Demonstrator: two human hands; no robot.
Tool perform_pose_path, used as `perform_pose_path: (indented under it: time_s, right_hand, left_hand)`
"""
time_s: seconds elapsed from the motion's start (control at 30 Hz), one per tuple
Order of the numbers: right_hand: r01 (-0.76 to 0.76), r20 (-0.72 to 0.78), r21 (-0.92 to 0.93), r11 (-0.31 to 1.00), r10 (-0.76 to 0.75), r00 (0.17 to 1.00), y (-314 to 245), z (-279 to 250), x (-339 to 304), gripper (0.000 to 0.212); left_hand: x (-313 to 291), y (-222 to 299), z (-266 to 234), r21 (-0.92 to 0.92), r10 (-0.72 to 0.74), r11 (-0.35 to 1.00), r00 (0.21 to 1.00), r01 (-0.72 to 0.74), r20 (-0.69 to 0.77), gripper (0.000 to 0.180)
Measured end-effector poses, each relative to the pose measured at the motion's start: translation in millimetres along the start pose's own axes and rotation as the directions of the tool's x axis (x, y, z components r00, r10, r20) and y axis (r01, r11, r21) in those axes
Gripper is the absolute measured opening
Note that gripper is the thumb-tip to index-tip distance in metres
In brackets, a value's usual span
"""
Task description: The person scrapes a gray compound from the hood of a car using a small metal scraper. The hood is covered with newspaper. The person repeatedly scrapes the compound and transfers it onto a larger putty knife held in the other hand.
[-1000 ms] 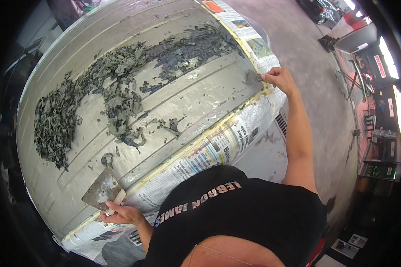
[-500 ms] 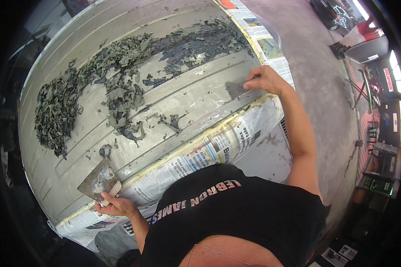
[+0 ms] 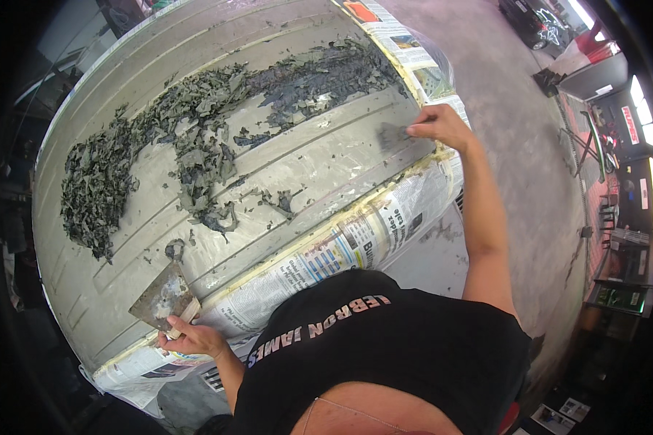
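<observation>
Head view: left hand (image 3: 189, 338) clenched on putty knife (image 3: 159, 297) at ribbed panel (image 3: 319, 174) near edge; right hand (image 3: 439, 125) grips small scraper (image 3: 392, 135). Best keep blade flat, push along ribs toward paint flakes (image 3: 196, 145), spare newspaper masking (image 3: 341, 250).

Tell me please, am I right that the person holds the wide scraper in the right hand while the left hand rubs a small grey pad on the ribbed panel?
Not quite: the hands are swapped. The head view shows the wide scraper gripped in the left hand, while the right hand presses the small grey pad on the ribbed panel.
</observation>
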State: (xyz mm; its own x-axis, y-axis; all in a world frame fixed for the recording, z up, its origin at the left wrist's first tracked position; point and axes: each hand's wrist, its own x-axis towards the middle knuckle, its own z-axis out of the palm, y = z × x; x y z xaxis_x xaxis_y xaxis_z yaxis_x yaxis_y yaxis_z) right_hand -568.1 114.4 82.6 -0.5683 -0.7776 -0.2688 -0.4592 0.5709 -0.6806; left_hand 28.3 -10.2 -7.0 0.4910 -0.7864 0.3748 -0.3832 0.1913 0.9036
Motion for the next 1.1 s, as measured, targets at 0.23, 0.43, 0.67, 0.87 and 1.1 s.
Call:
perform_pose_path:
  time_s: [0.23,0.43,0.67,0.87,1.1]
  right_hand:
    - [-0.087,0.015,0.139,0.986,0.086,0.996,55,-18,0,0.021]
    - [0.094,0.092,-0.047,0.994,-0.09,0.992,-23,32,-1,0.026]
    - [0.47,0.187,-0.025,0.882,-0.458,0.869,-110,155,-15,0.034]
    - [0.308,0.049,0.054,0.95,-0.31,0.949,-96,106,-14,0.038]
    - [-0.013,-0.117,0.095,0.995,0.024,0.993,14,20,-9,0.028]
  left_hand:
    - [-1,-8,-4,-0.044,-0.011,0.999,0.999,0.013,0.038,0.042]
    - [0,-14,-6,-0.076,-0.018,0.997,1.0,0.02,0.02,0.041]
    - [-1,-10,-3,-0.071,0.005,0.997,1.0,-0.003,0.023,0.04]
    - [-1,-14,-7,-0.16,-0.101,0.982,0.995,0.099,-0.001,0.039]
    - [-5,-19,-7,-0.129,-0.003,0.992,1.0,0.006,0.025,0.038]
